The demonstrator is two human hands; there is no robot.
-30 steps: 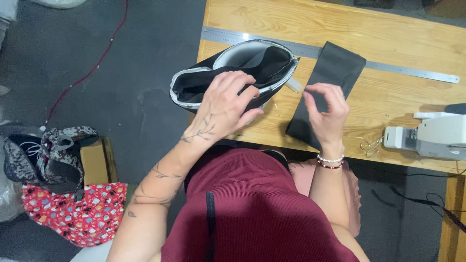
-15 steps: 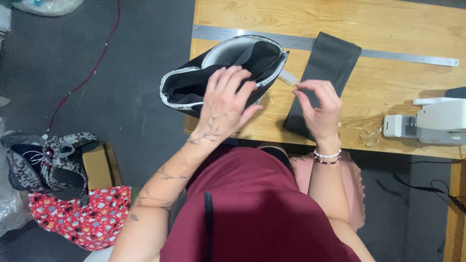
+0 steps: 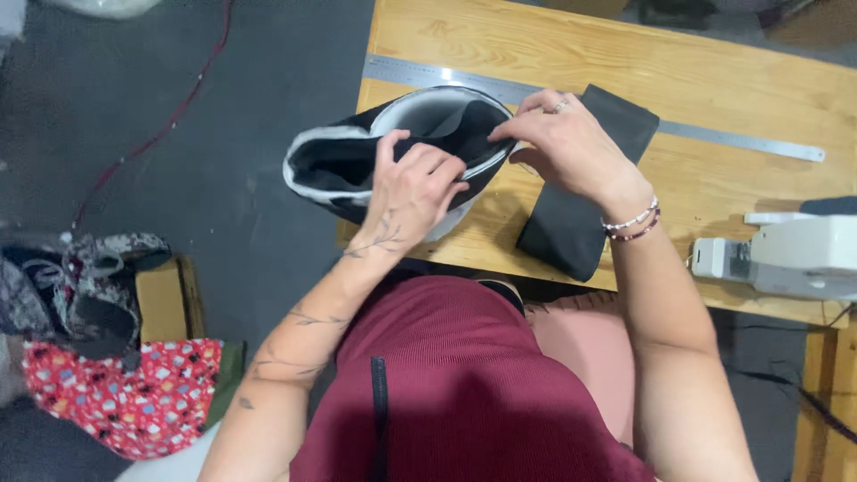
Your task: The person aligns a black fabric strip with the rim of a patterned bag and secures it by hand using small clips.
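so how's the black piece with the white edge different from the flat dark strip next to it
The black piece with the white edge is bowed open into a hollow shape, hangs over the table's edge, and both the left hand and right hand grip it. The flat dark strip lies flat on the table, one plain colour with no trim, partly under the right wrist. Both look like dark fabric.

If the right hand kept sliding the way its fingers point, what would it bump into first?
The right hand points left toward the black bag, its fingers already at the bag's white rim. It would likely press into the bag opening first, then the left hand, though depth is unclear.
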